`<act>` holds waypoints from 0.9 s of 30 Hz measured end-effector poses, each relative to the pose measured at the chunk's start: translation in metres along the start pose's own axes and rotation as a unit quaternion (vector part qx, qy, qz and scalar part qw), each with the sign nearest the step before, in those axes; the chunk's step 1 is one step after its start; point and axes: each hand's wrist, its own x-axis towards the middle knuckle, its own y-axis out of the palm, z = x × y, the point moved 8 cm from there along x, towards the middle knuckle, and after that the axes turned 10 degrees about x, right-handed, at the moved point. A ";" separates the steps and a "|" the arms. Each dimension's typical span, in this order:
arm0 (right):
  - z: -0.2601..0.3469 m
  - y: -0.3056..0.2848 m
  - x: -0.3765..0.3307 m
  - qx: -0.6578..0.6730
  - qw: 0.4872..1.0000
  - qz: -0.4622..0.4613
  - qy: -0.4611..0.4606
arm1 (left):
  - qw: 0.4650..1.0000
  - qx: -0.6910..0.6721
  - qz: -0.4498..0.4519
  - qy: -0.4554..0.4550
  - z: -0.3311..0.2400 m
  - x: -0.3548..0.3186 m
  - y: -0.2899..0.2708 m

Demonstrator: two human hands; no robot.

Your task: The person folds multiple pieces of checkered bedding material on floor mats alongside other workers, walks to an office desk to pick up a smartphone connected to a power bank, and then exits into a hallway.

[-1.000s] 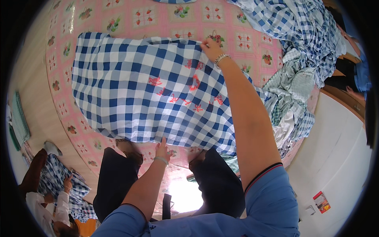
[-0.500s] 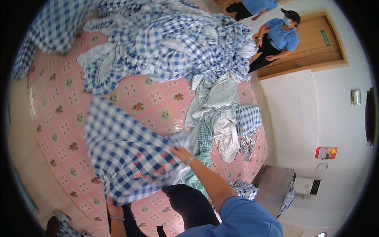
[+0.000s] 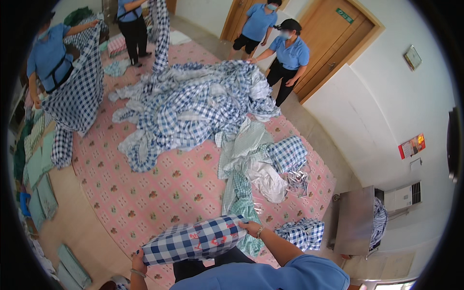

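Blue-and-white checked cloth (image 3: 193,243), left hand (image 3: 139,262) and right hand (image 3: 252,228) fingers clamped on it, super-pink patterned floor sheet (image 3: 159,193), white wall (image 3: 362,101), tan wooden door (image 3: 321,43)

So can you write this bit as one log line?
blue-white checked cloth: held at both ends | left hand: gripping left end | right hand: gripping right end | fabric heap: ahead on pink mat

One red-marked cloth (image 3: 195,243), four blue-shirted co-workers (image 3: 291,53)
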 end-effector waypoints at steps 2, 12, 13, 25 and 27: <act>0.019 0.011 -0.024 0.005 0.999 -0.032 -0.017 | 0.999 0.029 -0.012 0.034 -0.013 0.003 -0.001; 0.188 0.055 -0.038 -0.219 0.910 -0.069 -0.346 | 0.976 0.040 -0.047 0.209 -0.157 0.024 0.034; 0.203 0.029 -0.030 -0.167 0.926 -0.080 -0.330 | 0.963 0.101 -0.032 0.247 -0.198 0.010 0.057; 0.132 -0.022 -0.046 -0.089 0.964 -0.095 -0.233 | 0.965 0.183 -0.071 0.174 -0.107 -0.006 0.059; 0.073 -0.050 -0.034 -0.155 0.964 -0.173 -0.131 | 0.959 0.267 -0.068 0.067 -0.032 0.004 0.022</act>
